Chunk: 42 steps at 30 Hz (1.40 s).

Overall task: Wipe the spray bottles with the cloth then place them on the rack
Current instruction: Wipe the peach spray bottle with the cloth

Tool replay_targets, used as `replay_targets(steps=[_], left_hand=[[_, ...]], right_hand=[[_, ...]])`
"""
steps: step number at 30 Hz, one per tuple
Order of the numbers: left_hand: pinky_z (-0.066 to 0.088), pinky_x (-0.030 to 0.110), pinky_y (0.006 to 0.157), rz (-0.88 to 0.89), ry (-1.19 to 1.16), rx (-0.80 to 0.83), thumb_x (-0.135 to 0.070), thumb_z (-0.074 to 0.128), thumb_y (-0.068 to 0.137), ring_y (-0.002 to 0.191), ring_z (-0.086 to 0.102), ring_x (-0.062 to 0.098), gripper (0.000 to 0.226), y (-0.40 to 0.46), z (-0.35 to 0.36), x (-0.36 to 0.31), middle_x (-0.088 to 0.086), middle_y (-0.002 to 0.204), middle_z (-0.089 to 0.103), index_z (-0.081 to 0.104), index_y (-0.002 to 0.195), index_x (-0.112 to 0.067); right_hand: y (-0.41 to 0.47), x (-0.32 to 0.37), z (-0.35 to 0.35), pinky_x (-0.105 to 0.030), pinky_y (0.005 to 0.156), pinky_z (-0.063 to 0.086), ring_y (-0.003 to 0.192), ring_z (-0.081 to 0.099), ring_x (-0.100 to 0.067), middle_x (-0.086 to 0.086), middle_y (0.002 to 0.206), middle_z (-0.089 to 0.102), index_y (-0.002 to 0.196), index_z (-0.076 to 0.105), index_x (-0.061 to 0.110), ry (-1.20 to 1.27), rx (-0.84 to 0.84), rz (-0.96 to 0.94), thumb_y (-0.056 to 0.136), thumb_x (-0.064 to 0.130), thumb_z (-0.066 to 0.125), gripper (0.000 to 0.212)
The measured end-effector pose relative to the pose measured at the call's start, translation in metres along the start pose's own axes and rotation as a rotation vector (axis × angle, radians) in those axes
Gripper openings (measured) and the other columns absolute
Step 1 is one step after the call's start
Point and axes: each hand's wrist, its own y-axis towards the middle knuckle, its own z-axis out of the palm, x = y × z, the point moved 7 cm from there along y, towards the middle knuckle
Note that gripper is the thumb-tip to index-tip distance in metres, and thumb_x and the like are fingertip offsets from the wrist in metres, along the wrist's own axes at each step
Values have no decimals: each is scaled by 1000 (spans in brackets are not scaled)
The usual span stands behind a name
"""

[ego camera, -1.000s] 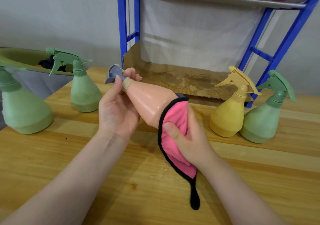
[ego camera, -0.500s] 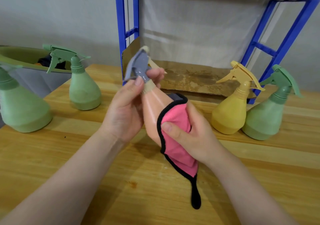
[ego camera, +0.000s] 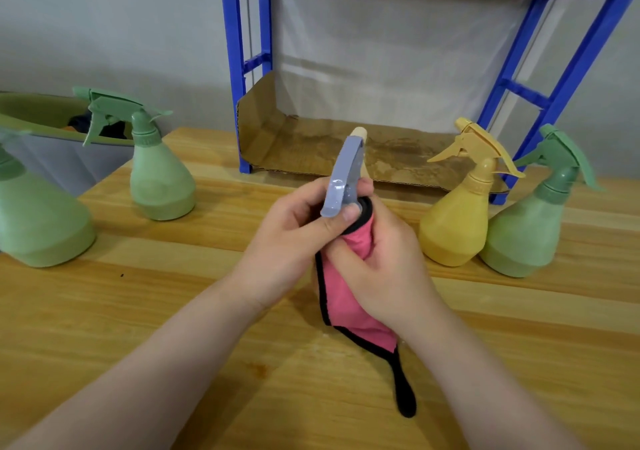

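I hold a peach spray bottle with a grey trigger head (ego camera: 344,176) upright above the table's middle. My left hand (ego camera: 291,241) grips its neck below the trigger. My right hand (ego camera: 384,262) wraps the pink cloth with black edging (ego camera: 349,311) around the bottle's body, which is hidden by cloth and fingers. The blue rack (ego camera: 242,68) stands behind, its bottom shelf lined with brown cardboard (ego camera: 311,144).
Two green spray bottles (ego camera: 157,172) (ego camera: 38,221) stand on the wooden table (ego camera: 138,311) at left. A yellow bottle (ego camera: 460,210) and another green bottle (ego camera: 530,221) stand at right near the rack's leg. A green-rimmed bin (ego camera: 41,117) sits off the table's left edge.
The bottle went from lying tilted to upright. My right hand slid the cloth up the body to the neck, covering it. The left hand shifted its grip under the trigger.
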Motion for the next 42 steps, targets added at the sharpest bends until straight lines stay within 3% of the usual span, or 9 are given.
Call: replay_targets(steps=[3, 7, 10, 17, 23, 25, 29, 35, 42], left_hand=[[47, 22, 95, 62, 9, -82, -14, 67, 86, 113, 62, 10, 21, -3, 3, 1, -6, 111, 69, 69, 107, -16], [50, 21, 83, 58, -71, -192, -22, 73, 74, 90, 63, 9, 23, -3, -1, 3, -7, 93, 68, 64, 95, -16], [49, 24, 81, 86, -55, -195, -20, 73, 75, 88, 63, 10, 16, -3, -1, 0, -7, 91, 68, 67, 89, -21], [51, 23, 88, 68, -165, -206, -15, 65, 87, 100, 68, 11, 21, -5, 0, -3, -3, 100, 75, 78, 93, -30], [58, 26, 76, -7, -384, -342, -18, 57, 87, 83, 69, 15, 22, -2, -19, -4, 5, 91, 73, 68, 103, -9], [59, 33, 83, 7, -422, -398, -23, 59, 86, 91, 65, 19, 22, -2, -30, -6, 5, 95, 70, 68, 103, -10], [41, 47, 111, 58, -501, -493, -26, 56, 93, 109, 57, 24, 22, -1, -47, -11, 3, 103, 69, 72, 104, -16], [50, 42, 103, 107, -720, -613, -25, 52, 100, 88, 70, 13, 23, 0, -69, -17, 4, 92, 72, 70, 103, -11], [49, 38, 103, 52, -611, -507, -27, 50, 100, 100, 66, 15, 28, 3, -57, -15, 0, 97, 73, 75, 103, -15]], right_hand=[[-3, 5, -2, -37, 72, 54, 89, 63, -6, 13, 97, 65, 117, 56, 26, -91, -66, -29, 81, 52, 51, 44], [-5, 8, -4, -28, 71, 50, 89, 58, -3, 16, 99, 60, 116, 56, 23, -178, -181, -63, 83, 49, 51, 42], [-5, 10, -5, -28, 70, 50, 89, 58, -5, 14, 99, 59, 115, 56, 22, -186, -222, -76, 85, 45, 53, 39], [-5, 4, 1, -32, 75, 52, 92, 62, -4, 15, 99, 64, 110, 55, 27, -40, -134, -8, 82, 52, 59, 38], [-3, 0, 4, -29, 84, 53, 101, 63, -3, 16, 107, 66, 116, 58, 27, 72, -59, -40, 81, 49, 67, 43], [-3, 0, 6, -24, 86, 51, 104, 63, -2, 18, 110, 67, 118, 56, 34, 154, -26, -39, 80, 49, 67, 42], [-5, 0, 10, -9, 84, 45, 107, 60, 7, 33, 113, 62, 118, 47, 46, 281, 49, -33, 78, 50, 68, 46], [-7, -1, 20, -9, 87, 45, 113, 58, 7, 36, 118, 59, 123, 40, 49, 353, 165, -10, 77, 64, 61, 53], [-6, -5, 18, -10, 85, 47, 111, 58, 8, 35, 117, 60, 121, 40, 50, 319, 185, 7, 73, 57, 66, 55]])
